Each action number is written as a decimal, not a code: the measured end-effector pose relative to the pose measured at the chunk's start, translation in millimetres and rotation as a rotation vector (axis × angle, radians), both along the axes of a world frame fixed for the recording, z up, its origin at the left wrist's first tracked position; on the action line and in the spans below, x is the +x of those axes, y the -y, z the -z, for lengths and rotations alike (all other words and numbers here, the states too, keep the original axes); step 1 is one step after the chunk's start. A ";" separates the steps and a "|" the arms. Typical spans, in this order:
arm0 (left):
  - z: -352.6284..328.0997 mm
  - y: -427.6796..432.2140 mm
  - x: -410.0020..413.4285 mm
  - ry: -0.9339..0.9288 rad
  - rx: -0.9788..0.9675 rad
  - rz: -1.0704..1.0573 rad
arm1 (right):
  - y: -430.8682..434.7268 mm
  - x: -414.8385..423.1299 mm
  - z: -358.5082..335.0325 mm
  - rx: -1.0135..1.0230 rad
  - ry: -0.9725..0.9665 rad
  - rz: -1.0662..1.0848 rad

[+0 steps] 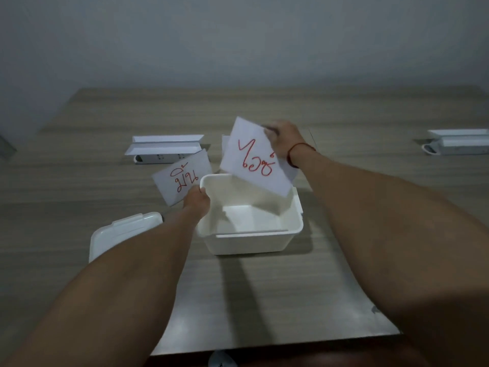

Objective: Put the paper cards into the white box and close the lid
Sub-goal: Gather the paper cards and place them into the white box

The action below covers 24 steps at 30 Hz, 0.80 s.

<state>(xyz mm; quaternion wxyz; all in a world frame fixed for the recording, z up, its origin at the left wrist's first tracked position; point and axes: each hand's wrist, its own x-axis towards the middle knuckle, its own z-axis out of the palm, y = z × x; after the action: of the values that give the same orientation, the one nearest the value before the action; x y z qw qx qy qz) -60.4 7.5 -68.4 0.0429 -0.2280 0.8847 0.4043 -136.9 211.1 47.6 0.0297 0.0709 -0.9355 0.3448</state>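
Right hand point(281, 140) pinching top of big paper card point(254, 157), tilting it, low corner dipping over open white box point(251, 234) on worktop point(264, 287). Left hand point(197, 203) gripping second card point(182, 176) beside box's left rim. Best way: dropping big card flat first (box looking empty), then second. Lid point(124, 231) lying near left, waiting.

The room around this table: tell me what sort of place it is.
Probably an office or meeting room, though little shows. A long wood-grain laminate table stands against a bare grey wall, and two white flip-up socket units sit on the tabletop, as on conference tables.
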 end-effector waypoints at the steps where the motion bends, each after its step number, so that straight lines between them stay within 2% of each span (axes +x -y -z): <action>1: 0.1 1.2 1.2 0.016 0.015 -0.011 | 3.1 6.9 8.0 -0.004 0.056 -0.023; 5: 1.7 4.7 7.4 0.017 0.085 -0.049 | 12.2 32.5 44.5 0.068 0.228 -0.093; 8: 3.3 4.8 10.6 0.012 0.121 -0.076 | 16.5 57.0 64.8 0.217 0.389 -0.223; 11: 3.2 3.3 11.2 0.011 0.128 -0.102 | 25.0 75.9 73.8 0.362 0.553 -0.360; 15: 3.0 3.5 8.7 0.035 0.123 -0.086 | 34.9 71.2 68.6 0.438 0.713 -0.393; 17: 1.0 7.8 5.4 0.039 0.128 -0.100 | 38.0 61.7 65.2 0.417 0.681 -0.350; 19: -2.9 16.4 -1.3 0.020 0.104 -0.150 | 41.5 47.6 66.1 0.290 0.506 -0.238; 21: -9.2 29.5 -11.9 -0.025 0.001 -0.165 | 44.7 33.5 67.4 0.224 0.346 -0.115; 24: -13.7 47.0 -30.4 -0.118 -0.182 -0.150 | 45.5 17.9 72.5 0.430 0.245 -0.085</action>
<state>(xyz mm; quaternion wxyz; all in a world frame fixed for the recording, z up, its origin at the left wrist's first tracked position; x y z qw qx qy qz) -90.8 -39.6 -54.7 -0.0606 -0.2722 0.8992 0.3373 -118.9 165.6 -24.9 -0.1142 0.0727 -0.9802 0.1447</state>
